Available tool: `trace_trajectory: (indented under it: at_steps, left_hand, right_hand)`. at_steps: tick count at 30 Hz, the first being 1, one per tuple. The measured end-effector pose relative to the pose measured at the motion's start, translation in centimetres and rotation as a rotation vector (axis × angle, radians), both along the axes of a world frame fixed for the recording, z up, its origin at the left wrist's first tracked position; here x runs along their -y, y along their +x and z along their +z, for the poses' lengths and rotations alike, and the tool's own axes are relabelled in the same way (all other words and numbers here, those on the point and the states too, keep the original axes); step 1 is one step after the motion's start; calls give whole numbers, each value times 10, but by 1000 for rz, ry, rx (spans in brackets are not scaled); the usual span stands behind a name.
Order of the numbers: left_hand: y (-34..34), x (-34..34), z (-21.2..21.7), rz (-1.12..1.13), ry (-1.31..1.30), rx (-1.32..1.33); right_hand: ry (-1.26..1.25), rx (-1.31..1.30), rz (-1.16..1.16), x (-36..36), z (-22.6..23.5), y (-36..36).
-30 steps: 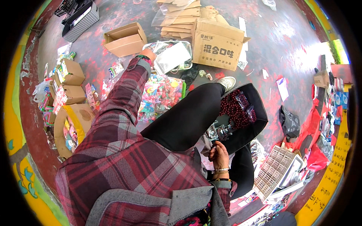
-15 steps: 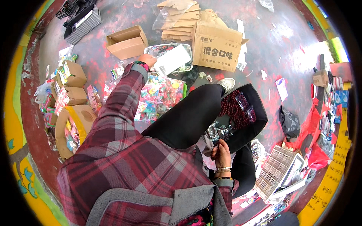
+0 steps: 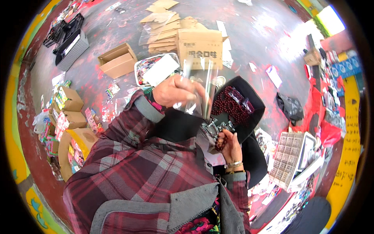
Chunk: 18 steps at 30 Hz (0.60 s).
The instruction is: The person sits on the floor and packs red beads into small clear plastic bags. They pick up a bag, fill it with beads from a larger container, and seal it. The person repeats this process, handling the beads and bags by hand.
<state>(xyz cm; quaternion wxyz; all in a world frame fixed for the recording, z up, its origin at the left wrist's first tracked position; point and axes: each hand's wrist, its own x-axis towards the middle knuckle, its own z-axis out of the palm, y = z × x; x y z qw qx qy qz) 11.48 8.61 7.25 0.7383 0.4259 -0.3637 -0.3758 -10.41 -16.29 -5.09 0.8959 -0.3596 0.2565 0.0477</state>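
Note:
Raised in front of me, my left hand (image 3: 177, 91) pinches a clear plastic bag (image 3: 208, 91), which is partly blurred. My right hand (image 3: 231, 148) curls its fingers round dark red beads (image 3: 220, 143), seemingly a bracelet. Just beyond the right fingers is a shiny silver metal piece (image 3: 212, 128); I cannot make out its kind. A black open bin (image 3: 255, 117) sits by my legs with many dark red bead strings (image 3: 230, 103) and a small clear packet (image 3: 239, 97) on them.
Ahead stand a white basket (image 3: 137, 76) of small packets, a cardboard box (image 3: 200, 45), an open carton (image 3: 117, 60) and flattened cardboard (image 3: 163, 37). Cartons of packaged goods (image 3: 72, 99) line the left. A beige crate (image 3: 288, 156) leans at the right near red plastic (image 3: 329, 132).
My left hand has come back from the white basket toward my right hand, now with a clear bag. Red beads now show in my right hand. The whole view has shifted.

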Motion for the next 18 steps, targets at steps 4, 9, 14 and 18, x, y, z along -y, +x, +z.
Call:
trace_trajectory:
  at_steps: [4,9,14,18]
  left_hand:
    - [-39,37,-5,-247,3,-89]
    - [-73,57,-5,-457,90,-48]
    - [-81,64,8,-519,176,94]
    - [-83,66,26,-330,288,175]
  right_hand:
    - [70,118,27,-15,19,3]
    - [156,94,97,-41,35,-3]
    - [278,341,231,-39,37,-8]
    - [-166,116,-72,-16,25,-12]
